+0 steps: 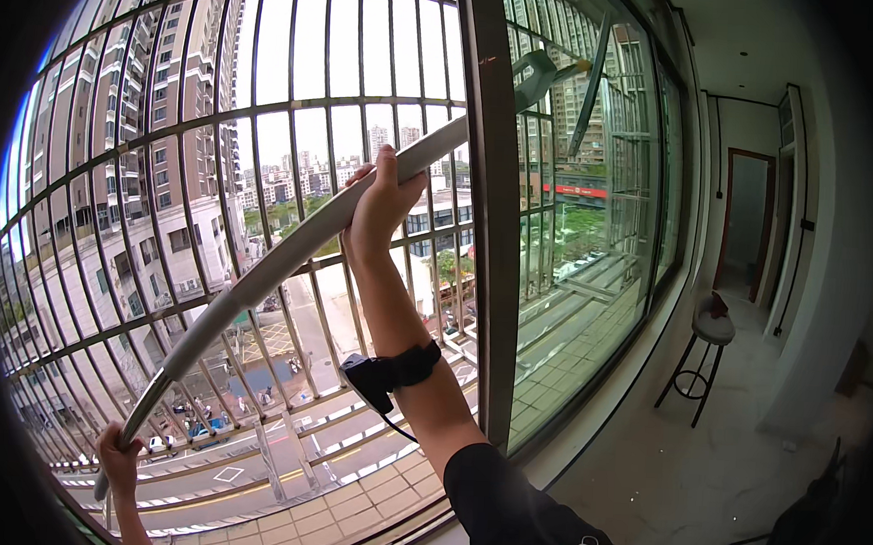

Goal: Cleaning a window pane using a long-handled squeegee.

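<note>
Pole (291, 247) slants past window frame (487, 275), stool (715, 327) on floor (633, 461).

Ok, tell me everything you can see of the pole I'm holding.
The pole has a thick grey sleeve and, toward its lower end, a thinner, shiny, metal-looking section. It slants up rightward, looking bowed. Your right hand grips its upper part, your left hand near its lower end. It passes behind the window frame; the squeegee-like head beyond may be its top.
</note>
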Motion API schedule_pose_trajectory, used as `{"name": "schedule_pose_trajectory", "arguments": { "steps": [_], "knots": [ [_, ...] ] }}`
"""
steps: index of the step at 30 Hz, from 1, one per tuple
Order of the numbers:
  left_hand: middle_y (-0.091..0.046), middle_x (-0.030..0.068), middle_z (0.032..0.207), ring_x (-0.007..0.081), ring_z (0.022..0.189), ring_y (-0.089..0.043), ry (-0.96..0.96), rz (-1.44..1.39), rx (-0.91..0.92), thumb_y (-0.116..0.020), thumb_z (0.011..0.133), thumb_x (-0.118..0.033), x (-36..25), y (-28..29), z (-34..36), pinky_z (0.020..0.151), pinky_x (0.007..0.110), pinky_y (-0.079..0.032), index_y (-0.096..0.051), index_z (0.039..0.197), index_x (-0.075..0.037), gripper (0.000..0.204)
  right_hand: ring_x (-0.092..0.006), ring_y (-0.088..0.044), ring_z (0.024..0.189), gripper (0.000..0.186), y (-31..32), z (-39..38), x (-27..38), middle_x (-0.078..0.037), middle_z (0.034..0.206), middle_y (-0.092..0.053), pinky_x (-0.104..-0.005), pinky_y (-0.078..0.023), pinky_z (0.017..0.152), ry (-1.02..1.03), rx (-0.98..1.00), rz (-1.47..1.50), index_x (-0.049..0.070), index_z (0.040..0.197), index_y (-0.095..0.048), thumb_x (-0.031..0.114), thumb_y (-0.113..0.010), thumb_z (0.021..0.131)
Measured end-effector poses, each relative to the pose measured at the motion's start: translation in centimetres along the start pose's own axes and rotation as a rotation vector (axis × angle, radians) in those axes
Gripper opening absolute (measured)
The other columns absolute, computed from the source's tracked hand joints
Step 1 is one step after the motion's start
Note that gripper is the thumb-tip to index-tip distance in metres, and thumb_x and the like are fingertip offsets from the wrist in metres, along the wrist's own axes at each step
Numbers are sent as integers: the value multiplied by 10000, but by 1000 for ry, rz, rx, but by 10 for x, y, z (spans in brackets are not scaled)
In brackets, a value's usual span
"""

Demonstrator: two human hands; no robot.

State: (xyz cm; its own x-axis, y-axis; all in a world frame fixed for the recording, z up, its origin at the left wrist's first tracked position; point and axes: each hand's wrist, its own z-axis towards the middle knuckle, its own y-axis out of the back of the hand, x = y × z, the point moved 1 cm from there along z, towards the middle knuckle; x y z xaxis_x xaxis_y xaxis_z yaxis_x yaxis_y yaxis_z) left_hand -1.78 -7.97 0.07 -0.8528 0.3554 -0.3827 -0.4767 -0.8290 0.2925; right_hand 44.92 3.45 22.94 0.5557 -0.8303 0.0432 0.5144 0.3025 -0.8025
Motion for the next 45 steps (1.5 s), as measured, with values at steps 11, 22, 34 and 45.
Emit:
{"name": "schedule_pose_trajectory", "arguments": {
  "steps": [11,22,34,45],
  "knots": [
    [-339,-48,639,56,590,-314,163,-364,103,-707,636,41,64,-132,13,519,218,-280,-486,736,-45,257,-142,-505,539,358,42,32,-28,-82,719,-487,-280,-452,492,76,-116,-309,-1,1131,-330,120,-516,850],
    [-463,-5,712,69,616,-401,19,-435,100,-742,617,80,60,-296,39,555,193,-357,-567,905,10,344,-240,-547,1031,482,112,83,-72,-109,1171,-458,-360,-485,909,135,222,-79,1,1249,-331,239,-454,848],
    [-612,117,780,296,696,-596,-161,-311,-2,-653,658,-2,-106,-404,49,628,331,-459,-608,836,-50,190,-134,-502,683,124,194,110,-87,-8,875,-524,-352,-452,689,-9,50,-361,92,973,-469,204,-479,919],
    [-609,35,795,100,675,-539,14,-412,153,-734,681,18,-19,-444,6,611,227,-437,-613,944,-15,292,-198,-520,747,264,191,67,-103,-81,989,-431,-390,-469,702,9,163,-505,49,1105,-352,165,-500,920]
  ]
}}
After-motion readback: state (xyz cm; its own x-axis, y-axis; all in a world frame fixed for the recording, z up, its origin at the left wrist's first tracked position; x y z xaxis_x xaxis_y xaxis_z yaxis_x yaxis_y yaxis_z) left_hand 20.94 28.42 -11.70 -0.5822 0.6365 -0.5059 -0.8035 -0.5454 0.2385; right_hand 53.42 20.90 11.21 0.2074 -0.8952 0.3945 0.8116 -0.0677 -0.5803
